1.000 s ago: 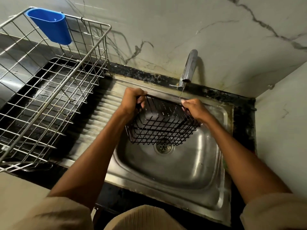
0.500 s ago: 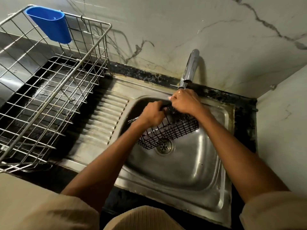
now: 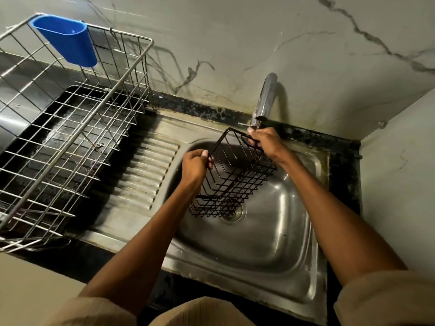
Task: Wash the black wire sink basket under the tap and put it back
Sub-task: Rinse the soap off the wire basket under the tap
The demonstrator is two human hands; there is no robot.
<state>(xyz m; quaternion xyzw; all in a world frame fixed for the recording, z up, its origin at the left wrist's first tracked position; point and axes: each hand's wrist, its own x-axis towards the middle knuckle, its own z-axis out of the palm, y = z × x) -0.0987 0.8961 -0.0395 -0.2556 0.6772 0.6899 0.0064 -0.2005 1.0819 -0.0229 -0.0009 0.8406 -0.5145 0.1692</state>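
Observation:
The black wire sink basket [image 3: 231, 177] hangs tilted over the steel sink [image 3: 266, 234], its open side turned up and to the left, its low end above the drain [image 3: 231, 214]. My left hand [image 3: 195, 164] grips the rim on the left side. My right hand [image 3: 264, 140] holds the upper rim right under the tap [image 3: 263, 100]. A thin stream of water falls from the spout onto my right hand and the rim.
A large steel wire dish rack [image 3: 70, 128] stands on the black counter at the left, with a blue plastic cup holder [image 3: 68, 40] hooked on its back rim. The ribbed drainboard [image 3: 143, 175] lies between rack and sink. Marble walls close the back and right.
The basket has turned from lying low in the sink to tilted with its open side up. My left hand has shifted left along the rim; my right hand stays under the spout.

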